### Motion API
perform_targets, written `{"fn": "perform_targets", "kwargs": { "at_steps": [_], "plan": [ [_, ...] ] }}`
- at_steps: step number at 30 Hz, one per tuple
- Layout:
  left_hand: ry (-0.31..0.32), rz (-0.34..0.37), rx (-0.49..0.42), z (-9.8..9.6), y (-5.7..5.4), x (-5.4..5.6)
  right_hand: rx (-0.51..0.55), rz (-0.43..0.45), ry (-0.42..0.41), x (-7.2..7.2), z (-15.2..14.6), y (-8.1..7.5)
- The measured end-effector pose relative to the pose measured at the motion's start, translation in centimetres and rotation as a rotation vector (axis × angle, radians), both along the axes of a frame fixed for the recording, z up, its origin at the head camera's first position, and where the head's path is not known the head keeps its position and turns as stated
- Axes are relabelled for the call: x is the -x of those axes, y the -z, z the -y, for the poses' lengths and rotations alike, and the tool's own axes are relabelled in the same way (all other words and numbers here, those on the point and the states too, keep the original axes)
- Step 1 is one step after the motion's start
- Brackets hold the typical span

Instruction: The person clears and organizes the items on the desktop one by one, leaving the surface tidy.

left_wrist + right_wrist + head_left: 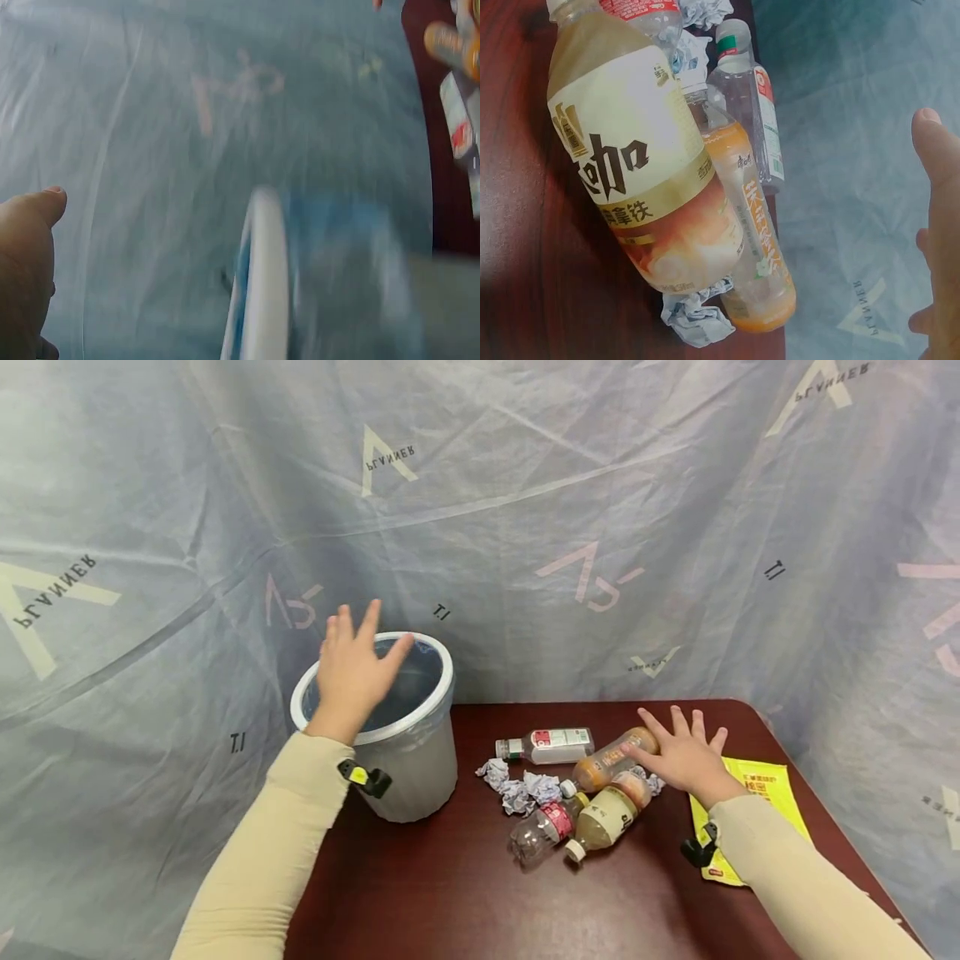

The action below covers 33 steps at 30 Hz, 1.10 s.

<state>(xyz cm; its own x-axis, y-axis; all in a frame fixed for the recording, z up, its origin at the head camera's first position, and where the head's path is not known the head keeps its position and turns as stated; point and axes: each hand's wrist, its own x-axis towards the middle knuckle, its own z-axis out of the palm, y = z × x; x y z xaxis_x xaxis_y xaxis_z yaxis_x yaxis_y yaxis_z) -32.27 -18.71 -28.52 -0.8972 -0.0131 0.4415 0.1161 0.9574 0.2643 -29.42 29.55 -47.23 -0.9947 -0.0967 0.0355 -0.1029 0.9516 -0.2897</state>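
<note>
Okay so, dark red table [465, 902], and from the person's spot a grey bin [411, 777] stands at 11 o'clock, with a yellow packet [783, 795] lying flat at 2. Left hand [351, 668] is up by the bin's rim, fingers spread apart; right hand [687, 762], also splayed, is near the coffee bottle [606, 818] and orange-label bottle [603, 769] at 1. Clear bottle [558, 746] and red-label bottle [546, 829] lie closer to 12, next to some crumpled paper [542, 786].

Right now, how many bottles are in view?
4: white-labelled bottle at back, orange bottle right of it, red-labelled bottle front left, cream-labelled bottle beside it. The bin may hide more.
</note>
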Motion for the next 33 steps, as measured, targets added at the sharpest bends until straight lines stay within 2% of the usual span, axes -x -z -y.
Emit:
{"fn": "perform_targets", "kwargs": {
  "at_steps": [6, 12, 14, 17, 19, 21, 24, 33],
  "plan": [
    [-0.085, 0.088, -0.09, 6.1, 1.3, 0.6, -0.001, -0.004, 0.009, -0.1, -0.4, 0.3],
    [-0.15, 0.202, -0.111, 10.0, 2.9, 1.1, 0.008, -0.014, 0.02, -0.3, -1.0, 0.5],
    [-0.149, 0.276, -0.123, 10.9, 3.5, 1.3, 0.014, -0.01, 0.023, -0.3, -1.2, 0.6],
    [-0.121, 0.43, -0.148, 12.1, 4.4, 1.7, 0.015, -0.006, 0.024, -0.4, -1.7, 0.9],
    [-0.095, 0.518, -0.168, 12.6, 4.9, 1.8, 0.015, -0.002, 0.021, -0.4, -2.0, 1.0],
    [-0.08, 0.563, -0.187, 13.0, 5.2, 1.9, 0.019, -0.004, 0.016, -0.5, -2.3, 1.2],
    [-0.07, 0.567, -0.191, 13.1, 5.2, 1.9, 0.027, -0.004, 0.014, -0.8, -2.7, 1.4],
    [-0.025, 0.6, -0.098, 12.4, 4.7, 1.7, 0.026, 0.001, 0.026, -1.2, -4.2, 2.1]
  ]
}}
